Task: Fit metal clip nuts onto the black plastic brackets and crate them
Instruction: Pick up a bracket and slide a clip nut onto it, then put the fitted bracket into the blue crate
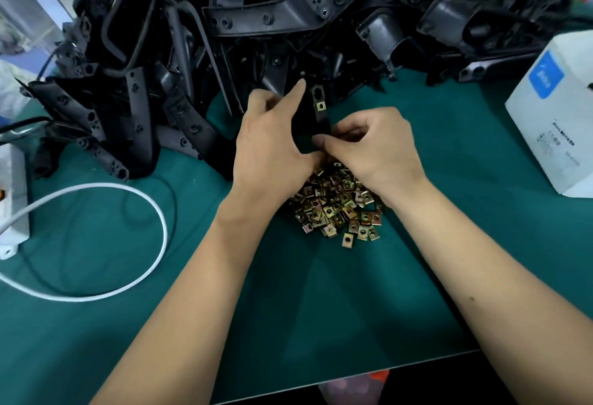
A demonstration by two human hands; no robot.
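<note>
1. Left hand (272,135): grips black bracket (321,112), one clip nut (320,106) fitted above the grip.
2. Right hand (372,144): fingers curled; contents unseen, cannot tell.
3. Risk: a skewed nut could slip into the loose nuts (337,208) below.

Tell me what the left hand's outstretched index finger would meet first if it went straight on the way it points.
Probably the heap of black plastic brackets: the left hand points its index finger up and away at the heap's near edge, almost touching. Depth is unclear from this one view.
</note>
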